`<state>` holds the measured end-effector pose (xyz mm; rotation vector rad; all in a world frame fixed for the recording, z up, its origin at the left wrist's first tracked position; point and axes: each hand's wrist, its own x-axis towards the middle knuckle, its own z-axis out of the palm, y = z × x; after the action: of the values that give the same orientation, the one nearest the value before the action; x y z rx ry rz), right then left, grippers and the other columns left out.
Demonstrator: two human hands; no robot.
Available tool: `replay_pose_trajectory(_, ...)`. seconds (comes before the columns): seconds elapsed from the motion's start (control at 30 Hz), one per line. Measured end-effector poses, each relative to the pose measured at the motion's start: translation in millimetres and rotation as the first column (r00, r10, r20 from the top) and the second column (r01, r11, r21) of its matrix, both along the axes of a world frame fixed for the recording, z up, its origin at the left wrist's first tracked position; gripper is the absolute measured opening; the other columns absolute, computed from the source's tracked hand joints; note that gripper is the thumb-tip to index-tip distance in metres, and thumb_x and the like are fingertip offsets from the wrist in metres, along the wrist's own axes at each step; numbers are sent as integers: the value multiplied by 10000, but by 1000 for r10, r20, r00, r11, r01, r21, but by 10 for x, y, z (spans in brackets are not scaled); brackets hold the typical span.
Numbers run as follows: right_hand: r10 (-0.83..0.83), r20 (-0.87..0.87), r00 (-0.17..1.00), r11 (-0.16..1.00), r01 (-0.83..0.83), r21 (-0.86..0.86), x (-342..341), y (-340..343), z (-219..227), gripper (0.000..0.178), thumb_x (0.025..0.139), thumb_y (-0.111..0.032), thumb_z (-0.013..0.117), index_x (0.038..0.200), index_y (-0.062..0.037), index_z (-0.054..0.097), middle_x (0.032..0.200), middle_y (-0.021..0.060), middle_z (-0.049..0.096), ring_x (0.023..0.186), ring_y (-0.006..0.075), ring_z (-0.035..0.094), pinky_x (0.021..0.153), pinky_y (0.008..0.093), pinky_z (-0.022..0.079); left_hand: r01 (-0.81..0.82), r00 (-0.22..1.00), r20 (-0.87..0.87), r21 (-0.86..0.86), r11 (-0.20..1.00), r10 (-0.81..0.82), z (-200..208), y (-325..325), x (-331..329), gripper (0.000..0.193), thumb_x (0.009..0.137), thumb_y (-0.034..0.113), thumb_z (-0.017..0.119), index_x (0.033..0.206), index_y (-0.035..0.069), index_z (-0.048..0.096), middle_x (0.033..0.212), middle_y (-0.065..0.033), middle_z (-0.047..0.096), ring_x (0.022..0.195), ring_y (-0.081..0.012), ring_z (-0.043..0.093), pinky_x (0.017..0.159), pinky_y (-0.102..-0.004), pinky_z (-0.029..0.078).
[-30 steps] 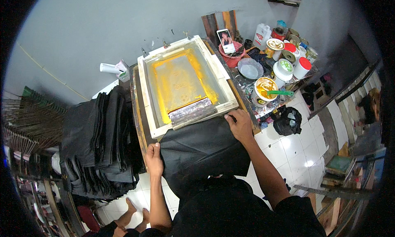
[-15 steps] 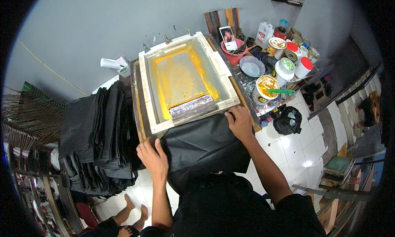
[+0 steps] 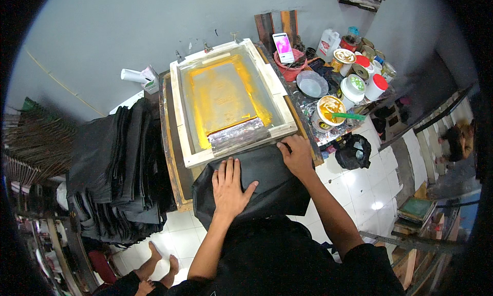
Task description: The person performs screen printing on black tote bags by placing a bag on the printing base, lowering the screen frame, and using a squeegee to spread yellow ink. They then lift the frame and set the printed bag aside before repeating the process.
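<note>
A black fabric piece (image 3: 267, 180) hangs out from beneath the near edge of a screen-printing frame (image 3: 233, 156). My left hand (image 3: 229, 191) lies flat on it with the fingers spread. By the frame's near right corner, my right hand (image 3: 298, 156) has its fingers bent over the fabric's edge, the thumb against it. Yellow ink (image 3: 201, 116) borders the mesh inside the pale wooden frame. A stained squeegee (image 3: 237, 133) rests across the mesh at the near end. Whatever part of the fabric lies under the frame is hidden.
Thick stacks of black fabric (image 3: 110, 162) stand at the left. On the right, a cluttered table holds an ink tub (image 3: 328, 113) with a green-handled tool (image 3: 348, 116), a grey bowl (image 3: 311, 84) and a propped phone (image 3: 283, 48). Another person's feet (image 3: 163, 262) show at lower left.
My left hand has moved right, from the fabric's left edge onto its middle, and the fabric there has shifted and bunched. My right hand stays by the frame's corner.
</note>
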<state>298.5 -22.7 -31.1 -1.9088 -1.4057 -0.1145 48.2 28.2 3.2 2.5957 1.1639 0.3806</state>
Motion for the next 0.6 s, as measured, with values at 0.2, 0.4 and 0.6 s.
replay_pose_trajectory(0.2,-31,45,999,999,31,-6,-17,4,11,167,889,-234,736,894,-85,662,853,93,603,859,319,586,782,457,411,-34,999,-39,85,996,37,-28,11,-15,919,897,664,608,1500,-12,454,1543,-235,425,1448,-423,348,1199,-582,210)
replay_pose_trajectory(0.4,-157,142,977,985,166,-50,-40,-29,95,244,886,-253,737,1004,-63,638,1013,137,606,972,351,564,843,503,410,-16,998,-64,52,998,20,-17,69,-8,955,895,687,594,1528,-4,413,1553,-235,418,1458,-417,339,1199,-581,211)
replay_pose_trajectory(0.6,236,100,967,958,-215,-188,-822,-291,215,636,1015,-454,547,1404,49,518,1498,245,476,1425,418,398,1186,554,280,-4,997,-72,125,992,14,-84,70,-40,885,943,642,548,1541,5,403,1541,-221,440,1448,-416,353,1196,-581,227)
